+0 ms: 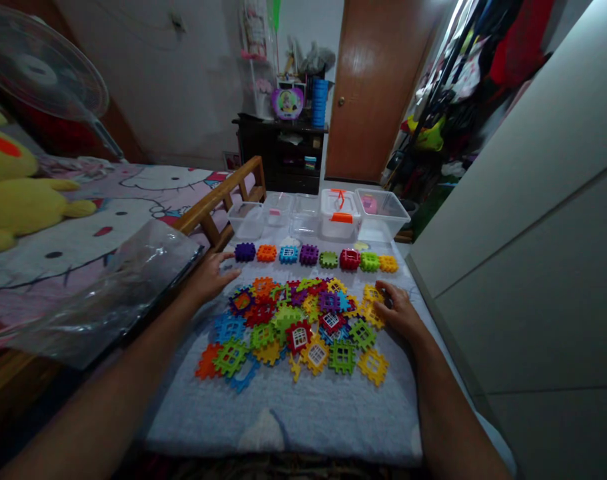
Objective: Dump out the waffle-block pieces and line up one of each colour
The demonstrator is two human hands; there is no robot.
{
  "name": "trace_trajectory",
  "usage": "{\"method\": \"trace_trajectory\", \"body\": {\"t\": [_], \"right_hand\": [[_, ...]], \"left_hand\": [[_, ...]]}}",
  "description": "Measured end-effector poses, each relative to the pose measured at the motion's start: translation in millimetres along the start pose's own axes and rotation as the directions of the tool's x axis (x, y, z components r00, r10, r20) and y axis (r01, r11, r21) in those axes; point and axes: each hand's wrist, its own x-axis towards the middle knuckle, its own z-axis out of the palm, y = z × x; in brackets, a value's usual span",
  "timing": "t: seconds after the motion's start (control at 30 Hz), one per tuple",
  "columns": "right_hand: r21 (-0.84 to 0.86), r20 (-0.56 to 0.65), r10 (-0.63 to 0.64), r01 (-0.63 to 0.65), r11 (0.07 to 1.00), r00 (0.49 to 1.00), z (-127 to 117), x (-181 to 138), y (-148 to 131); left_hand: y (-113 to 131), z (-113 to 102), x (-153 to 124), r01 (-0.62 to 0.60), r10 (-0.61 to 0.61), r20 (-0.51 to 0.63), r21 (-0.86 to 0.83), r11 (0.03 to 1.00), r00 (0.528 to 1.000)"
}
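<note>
A loose pile of colourful notched plastic building tiles point(288, 319), many with window openings, lies on the cloth-covered table point(333, 420). Behind it runs a row of small same-colour stacks, from a dark blue stack point(244, 252) at the left, past a purple stack point(308, 255) and a red stack point(350, 259), to a yellow stack point(388, 264) at the right. My left hand point(214, 275) has its fingers apart just beside the dark blue stack and holds nothing. Beside the yellow tiles point(371, 308) at the pile's right edge rests my right hand point(399, 309), fingers loosely bent and apart; its fingertips appear to touch them.
At the table's far end stand clear plastic boxes, one a lidded box point(340, 215) with orange clips. A wooden bed rail point(218, 200) and a clear plastic bag point(118, 287) border the left. A pale cabinet point(543, 220) flanks the right side.
</note>
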Motion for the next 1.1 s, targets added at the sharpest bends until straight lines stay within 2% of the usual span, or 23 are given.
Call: {"method": "trace_trajectory", "body": {"t": [0.17,0.3,0.43,0.53,0.67,0.8,1.0,1.1], "right_hand": [[-0.004,-0.037,-0.014,0.014,1.000,0.999,3,1,-5],[0.047,-0.054,-0.005,0.008,0.999,0.999,1,1,-13],[0.146,-0.090,0.055,-0.041,0.988,0.994,-2,-1,-19],[0.157,-0.150,0.085,-0.061,0.986,0.985,-2,-2,-20],[0.112,-0.232,0.098,-0.074,0.991,0.968,0,-1,-22],[0.165,-0.188,0.090,-0.059,0.984,0.978,2,-2,-26],[0.330,-0.148,0.148,-0.092,0.939,0.978,7,-2,-26],[0.339,-0.153,0.186,-0.125,0.933,0.970,10,0,-22]], "left_hand": [[5,10,-42,0.158,-0.145,0.071,-0.264,0.952,0.987],[27,17,-52,0.170,-0.144,0.099,-0.366,0.915,0.985],[43,25,-54,0.165,-0.151,0.067,-0.430,0.887,0.986],[40,32,-55,0.172,-0.174,0.037,-0.464,0.869,0.984],[22,38,-55,0.154,-0.147,0.054,-0.487,0.860,0.988],[11,36,-55,0.132,-0.092,0.105,-0.500,0.856,0.990],[22,27,-59,0.168,-0.122,0.121,-0.533,0.829,0.985],[25,25,-60,0.171,-0.125,0.122,-0.520,0.837,0.985]]}}
